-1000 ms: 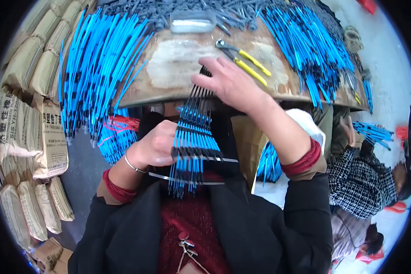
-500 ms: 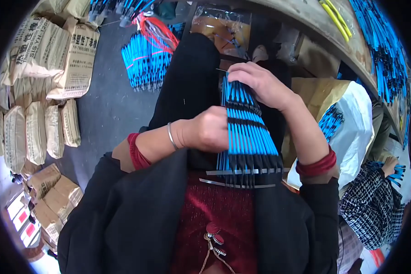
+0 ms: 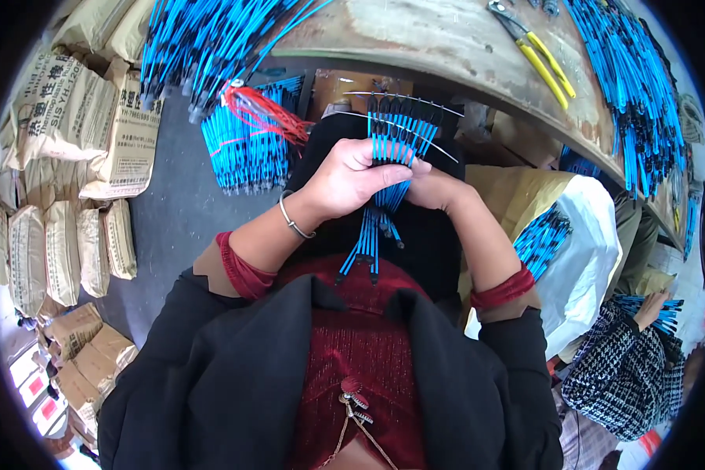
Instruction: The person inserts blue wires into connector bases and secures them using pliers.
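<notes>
Left hand point(image 3: 351, 182) is closed around blue rods point(image 3: 403, 139), with dark-lettered brown sacks point(image 3: 127, 145) farther left

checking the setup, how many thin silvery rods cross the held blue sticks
2: the upper rod runs near the black tips, the lower rod below it; others may be hidden.

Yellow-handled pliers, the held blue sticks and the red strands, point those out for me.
Yellow-handled pliers point(image 3: 540, 71), head view, on one yellow handle.
Held blue sticks point(image 3: 392, 147), head view, on the blue shafts.
Red strands point(image 3: 269, 115), head view, middle of the tangle.
</notes>
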Demonstrator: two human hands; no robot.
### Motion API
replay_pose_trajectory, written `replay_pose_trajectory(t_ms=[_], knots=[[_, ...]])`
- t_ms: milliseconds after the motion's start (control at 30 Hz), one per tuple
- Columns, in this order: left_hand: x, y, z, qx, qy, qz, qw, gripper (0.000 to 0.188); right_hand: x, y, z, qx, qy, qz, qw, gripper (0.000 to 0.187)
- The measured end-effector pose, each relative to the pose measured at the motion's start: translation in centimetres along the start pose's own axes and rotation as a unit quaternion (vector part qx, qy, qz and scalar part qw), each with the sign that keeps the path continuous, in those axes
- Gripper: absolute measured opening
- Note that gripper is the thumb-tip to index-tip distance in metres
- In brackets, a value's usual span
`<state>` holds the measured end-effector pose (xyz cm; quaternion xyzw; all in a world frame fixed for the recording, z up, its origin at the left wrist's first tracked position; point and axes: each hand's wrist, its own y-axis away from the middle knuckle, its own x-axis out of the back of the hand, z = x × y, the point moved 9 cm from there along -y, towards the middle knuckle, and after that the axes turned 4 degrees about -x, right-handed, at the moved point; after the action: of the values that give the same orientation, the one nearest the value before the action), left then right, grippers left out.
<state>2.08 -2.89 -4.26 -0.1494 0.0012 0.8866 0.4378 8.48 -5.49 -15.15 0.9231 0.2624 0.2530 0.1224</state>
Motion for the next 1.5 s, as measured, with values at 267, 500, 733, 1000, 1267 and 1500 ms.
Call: replay_pose_trajectory(t_ms=[267, 500, 733, 1000, 1267, 1500], knots=[[0.1, -2.4, -0.6, 0.050, 0.065, 0.007, 0.997, 0.015, 6.2, 4.5, -6.5, 0.121, -0.257, 0.039, 0.958, 0.076], [0.0, -2.2, -0.9, 0.087, 0.054, 0.035, 0.994, 0.014, 6.8, 4.8, -7.1, 0.071, -0.257, 0.326, 0.907, 0.056], [-0.5, -1.2, 0.3, 0.078, 0.103, 0.069, 0.989, 0.021, 7.0, 6.1, -8.6, 0.062, -0.120, 0.501, 0.855, 0.047], [0.0, 0.9, 0.4, -0.002, 0.132, 0.050, 0.990, 0.041, 6.4, 6.8, -9.9, -0.016, -0.090, 0.500, 0.861, 0.049], [2.0, 2.3, 2.2, -0.004, -0.137, 0.120, 0.983, 0.035, 5.7, 6.1, -11.0, 0.105, -0.043, 0.531, 0.839, 0.041], [3.1, 3.7, 3.8, -0.001, -0.191, 0.147, 0.971, 0.036, 6.1, 6.2, -11.1, 0.083, -0.047, 0.532, 0.841, 0.043]])
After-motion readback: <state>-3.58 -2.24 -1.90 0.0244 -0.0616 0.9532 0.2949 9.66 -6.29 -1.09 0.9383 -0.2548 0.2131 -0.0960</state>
